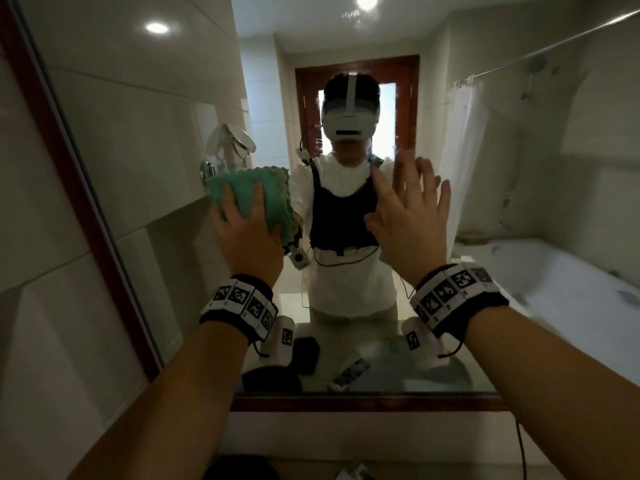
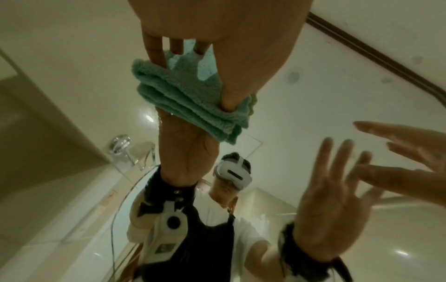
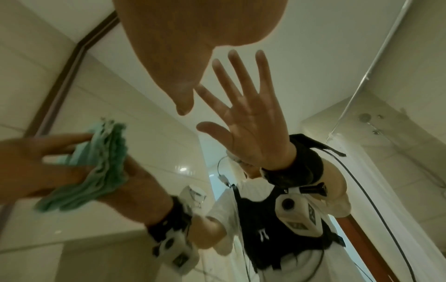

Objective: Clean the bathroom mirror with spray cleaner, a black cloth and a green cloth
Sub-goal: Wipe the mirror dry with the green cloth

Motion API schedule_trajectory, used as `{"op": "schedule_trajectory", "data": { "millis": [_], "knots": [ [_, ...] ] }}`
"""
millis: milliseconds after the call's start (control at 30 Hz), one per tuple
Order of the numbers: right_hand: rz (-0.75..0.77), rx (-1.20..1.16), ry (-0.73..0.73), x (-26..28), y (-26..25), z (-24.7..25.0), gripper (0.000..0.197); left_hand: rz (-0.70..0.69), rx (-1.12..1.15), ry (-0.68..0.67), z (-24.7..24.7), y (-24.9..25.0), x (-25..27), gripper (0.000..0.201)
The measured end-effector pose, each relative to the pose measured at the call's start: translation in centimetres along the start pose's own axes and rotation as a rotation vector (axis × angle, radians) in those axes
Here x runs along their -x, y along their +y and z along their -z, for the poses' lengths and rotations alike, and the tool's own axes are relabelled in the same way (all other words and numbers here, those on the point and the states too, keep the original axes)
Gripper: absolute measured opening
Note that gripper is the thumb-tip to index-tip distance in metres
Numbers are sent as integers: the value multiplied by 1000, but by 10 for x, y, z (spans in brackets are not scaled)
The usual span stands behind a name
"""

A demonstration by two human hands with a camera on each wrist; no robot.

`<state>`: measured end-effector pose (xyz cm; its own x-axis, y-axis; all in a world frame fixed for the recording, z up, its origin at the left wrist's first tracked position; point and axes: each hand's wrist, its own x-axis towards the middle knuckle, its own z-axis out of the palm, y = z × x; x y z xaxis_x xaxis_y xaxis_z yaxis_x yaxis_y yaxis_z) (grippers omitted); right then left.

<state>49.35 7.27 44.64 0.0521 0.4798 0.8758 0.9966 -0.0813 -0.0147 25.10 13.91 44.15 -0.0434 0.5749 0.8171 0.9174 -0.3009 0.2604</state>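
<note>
Pressing green cloth (image 1: 252,199) flat on mirror (image 1: 145,140), left hand (image 1: 247,233), fingers (image 1: 258,199) straight over the folded cloth, left of centre. Right hand (image 1: 412,216) beside it, fingers (image 1: 427,181) spread, released, holding nothing, near the glass.

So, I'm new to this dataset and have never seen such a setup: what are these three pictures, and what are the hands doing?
A person wears three cameras. The head view looks forward at the bathroom mirror, so you see real forearms and the person's reflection. The other two views come from cameras strapped under each wrist, looking along the hand at the glass. The left hand presses a folded green cloth against the mirror. The right hand is spread flat and empty, at the glass. The bands with black-and-white squares are wrist straps for the cameras.
</note>
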Motion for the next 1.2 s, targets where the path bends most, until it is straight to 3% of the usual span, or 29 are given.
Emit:
{"op": "schedule_trajectory", "data": {
  "millis": [233,367,467,700,833,900,1000,1200],
  "knots": [
    [18,26,-71,30,-3,-40,96,-104,47,-88,-20,45,39,77],
    [18,28,-59,31,-2,-40,93,-169,85,-82,-32,62,55,77],
    [16,17,-55,32,-1,-40,91,-170,51,-100,-32,47,51,77],
    [18,8,-40,35,-3,-44,89,317,108,-80,-17,-71,30,86],
    [9,-6,-21,38,-4,-49,86,360,120,-93,-17,-72,33,85],
    [12,-7,-19,39,-4,-50,85,300,121,-77,-22,-56,37,81],
    [16,-12,-17,39,-3,-51,84,106,80,3,-31,-28,47,80],
    [24,-31,-3,41,-1,-55,77,-125,75,-116,-42,56,65,82]
  ]
}}
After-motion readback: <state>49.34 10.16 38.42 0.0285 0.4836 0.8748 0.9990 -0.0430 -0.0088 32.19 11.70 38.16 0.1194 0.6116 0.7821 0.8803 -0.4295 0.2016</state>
